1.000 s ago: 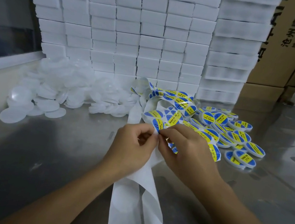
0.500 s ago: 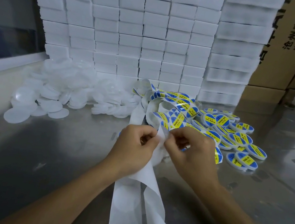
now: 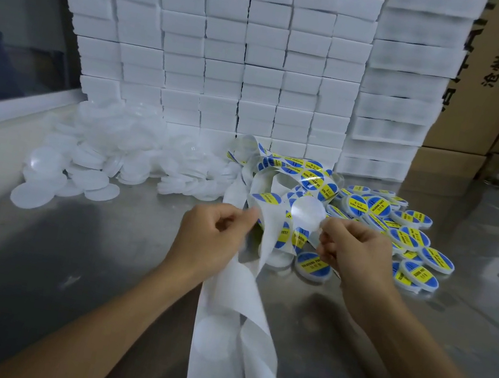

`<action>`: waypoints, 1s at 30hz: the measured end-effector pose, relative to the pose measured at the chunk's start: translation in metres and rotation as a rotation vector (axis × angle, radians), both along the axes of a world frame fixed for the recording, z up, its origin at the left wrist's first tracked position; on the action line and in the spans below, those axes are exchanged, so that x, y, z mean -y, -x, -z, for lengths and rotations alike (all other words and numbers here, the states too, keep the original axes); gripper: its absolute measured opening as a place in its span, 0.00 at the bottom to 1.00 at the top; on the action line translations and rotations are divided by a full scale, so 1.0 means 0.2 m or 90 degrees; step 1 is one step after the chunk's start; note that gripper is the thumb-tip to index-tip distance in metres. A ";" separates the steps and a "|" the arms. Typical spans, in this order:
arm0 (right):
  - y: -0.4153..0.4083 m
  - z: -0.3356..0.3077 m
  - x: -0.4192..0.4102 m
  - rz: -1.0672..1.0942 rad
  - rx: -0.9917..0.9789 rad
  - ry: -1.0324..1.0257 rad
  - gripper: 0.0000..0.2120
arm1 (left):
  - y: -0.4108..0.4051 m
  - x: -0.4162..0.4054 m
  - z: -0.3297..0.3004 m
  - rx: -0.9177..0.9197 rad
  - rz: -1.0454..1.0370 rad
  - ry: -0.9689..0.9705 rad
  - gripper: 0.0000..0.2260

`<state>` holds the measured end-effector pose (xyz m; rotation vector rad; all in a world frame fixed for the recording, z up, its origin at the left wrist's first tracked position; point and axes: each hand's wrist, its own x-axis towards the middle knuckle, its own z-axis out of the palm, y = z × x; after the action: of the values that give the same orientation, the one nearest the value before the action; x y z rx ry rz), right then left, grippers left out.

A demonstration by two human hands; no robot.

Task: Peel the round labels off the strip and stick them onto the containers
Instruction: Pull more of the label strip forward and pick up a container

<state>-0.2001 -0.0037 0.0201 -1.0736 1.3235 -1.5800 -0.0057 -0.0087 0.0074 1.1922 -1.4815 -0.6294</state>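
Head view: right hand fingers pinching a round label, blank side showing; left hand fingers gripping white strip.

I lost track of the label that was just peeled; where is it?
In the head view, the peeled label hangs right of centre, pinched by the right hand, above the strip gripped by the left hand.

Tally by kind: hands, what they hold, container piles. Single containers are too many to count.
Hands: 2 (left hand, right hand)
Strip: 1, gripped by the left hand
Peeled label: 1, pinched by the right hand
Container piles: 2 (plain pile, labelled pile)
Total: 6
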 end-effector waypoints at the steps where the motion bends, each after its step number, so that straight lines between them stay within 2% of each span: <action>1: -0.01 0.00 -0.01 -0.001 -0.007 0.020 0.10 | -0.03 0.02 0.00 0.022 -0.040 0.025 0.21; 3: -0.02 -0.01 -0.02 -0.002 -0.009 0.054 0.09 | -0.14 0.07 0.00 0.058 -0.156 0.070 0.20; 6: -0.02 -0.01 -0.02 0.030 -0.032 0.107 0.07 | -0.38 0.18 -0.02 0.181 -0.384 0.078 0.07; 8: -0.02 -0.01 -0.02 0.054 -0.065 0.145 0.07 | -0.58 0.25 -0.01 0.286 -0.527 -0.030 0.16; 10: -0.01 -0.02 -0.02 0.070 -0.077 0.179 0.08 | -0.75 0.28 0.01 0.303 -0.593 -0.126 0.27; 15: -0.01 -0.02 -0.02 0.058 -0.116 0.206 0.07 | -1.01 0.28 0.09 0.278 -0.564 -0.284 0.48; 19: -0.01 0.00 -0.02 0.070 -0.133 0.219 0.08 | -1.09 0.30 0.05 0.262 -0.464 -0.314 0.57; 21: -0.01 0.00 -0.02 0.074 -0.132 0.228 0.08 | -1.10 0.33 0.04 0.285 -0.412 -0.327 0.55; 25: -0.01 -0.01 -0.02 0.082 -0.123 0.238 0.10 | -1.02 0.38 0.08 0.412 -0.324 -0.344 0.41; 30: 0.00 0.00 -0.02 0.108 -0.121 0.249 0.10 | -0.84 0.40 0.13 0.442 -0.358 -0.260 0.25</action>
<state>-0.2007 0.0008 0.0211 -1.4071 1.2846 -1.9590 0.1617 -0.0895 -0.0181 2.1994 -1.4825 -0.1167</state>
